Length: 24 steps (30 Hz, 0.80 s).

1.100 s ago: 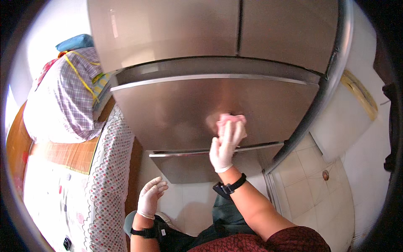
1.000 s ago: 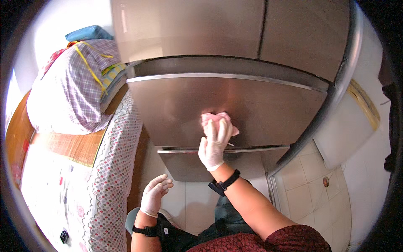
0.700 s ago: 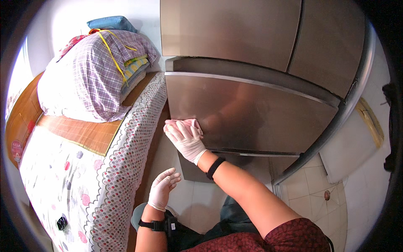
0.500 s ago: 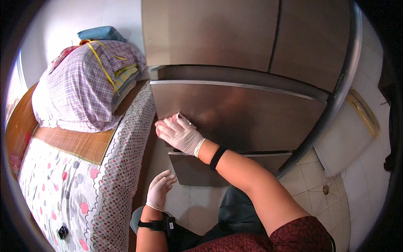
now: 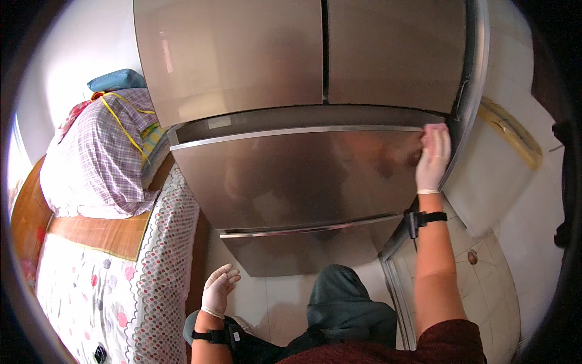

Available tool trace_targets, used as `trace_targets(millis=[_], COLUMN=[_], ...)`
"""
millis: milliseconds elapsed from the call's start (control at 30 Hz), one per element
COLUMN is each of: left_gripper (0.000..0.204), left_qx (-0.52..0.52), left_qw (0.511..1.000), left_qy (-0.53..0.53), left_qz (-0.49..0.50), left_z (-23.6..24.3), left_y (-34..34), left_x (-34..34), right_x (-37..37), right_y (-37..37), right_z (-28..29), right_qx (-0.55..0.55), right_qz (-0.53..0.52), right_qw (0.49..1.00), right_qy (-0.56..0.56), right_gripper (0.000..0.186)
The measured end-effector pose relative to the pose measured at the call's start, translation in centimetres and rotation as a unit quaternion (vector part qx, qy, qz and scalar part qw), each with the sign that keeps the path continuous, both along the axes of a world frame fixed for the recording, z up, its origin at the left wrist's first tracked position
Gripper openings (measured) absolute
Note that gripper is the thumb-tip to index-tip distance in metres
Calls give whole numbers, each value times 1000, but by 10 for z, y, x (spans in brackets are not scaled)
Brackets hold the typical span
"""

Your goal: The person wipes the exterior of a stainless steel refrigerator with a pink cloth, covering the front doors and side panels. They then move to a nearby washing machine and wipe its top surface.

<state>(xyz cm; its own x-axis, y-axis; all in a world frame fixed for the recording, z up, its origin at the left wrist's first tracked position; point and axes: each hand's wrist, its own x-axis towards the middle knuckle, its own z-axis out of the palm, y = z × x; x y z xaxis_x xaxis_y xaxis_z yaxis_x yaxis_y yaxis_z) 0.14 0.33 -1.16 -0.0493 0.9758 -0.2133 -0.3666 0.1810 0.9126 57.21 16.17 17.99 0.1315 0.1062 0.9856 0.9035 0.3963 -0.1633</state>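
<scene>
My right hand (image 5: 433,162), in a white glove, is closed on a pink cloth (image 5: 435,127) and presses it against the top right corner of a refrigerator drawer front (image 5: 285,185). The drawer front is brownish, shiny metal with a silver strip (image 5: 291,131) along its top edge. My left hand (image 5: 217,290), also gloved, hovers low between the bed and the refrigerator. Its fingers are loosely bent and apart, with nothing in them. Much of the cloth is hidden behind my right fingers.
Two upper refrigerator doors (image 5: 236,60) rise above the drawer, and a lower drawer (image 5: 297,252) sits beneath it. On the left is a bed with a dotted sheet (image 5: 163,242) and a checked bundle (image 5: 97,155). A white panel (image 5: 491,173) leans at the right. My knee (image 5: 342,297) is close in front.
My right hand has swept the cloth from the drawer front's lower left to its top right corner. The view has shifted to the right. My left hand stays low and empty.
</scene>
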Motion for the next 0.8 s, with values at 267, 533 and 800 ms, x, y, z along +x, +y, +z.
trace_targets(millis=[267, 533, 800], left_gripper=[36, 37, 34], left_qx=[15, 25, 53], left_qw=[1000, 999, 994], left_qy=[-8, -24, -92], left_qz=[0, -12, 6], left_z=[10, 20, 19], left_y=[-8, -22, -25], left_x=[2, -11, -29], right_x=[-46, -263, -457], right_y=[21, 15, 30], right_z=[-13, -17, 8], right_qx=[88, 11, -9], right_qz=[216, 11, 89], right_qw=[944, 999, 970], right_qy=[233, -48, -226], right_gripper=[61, 65, 42])
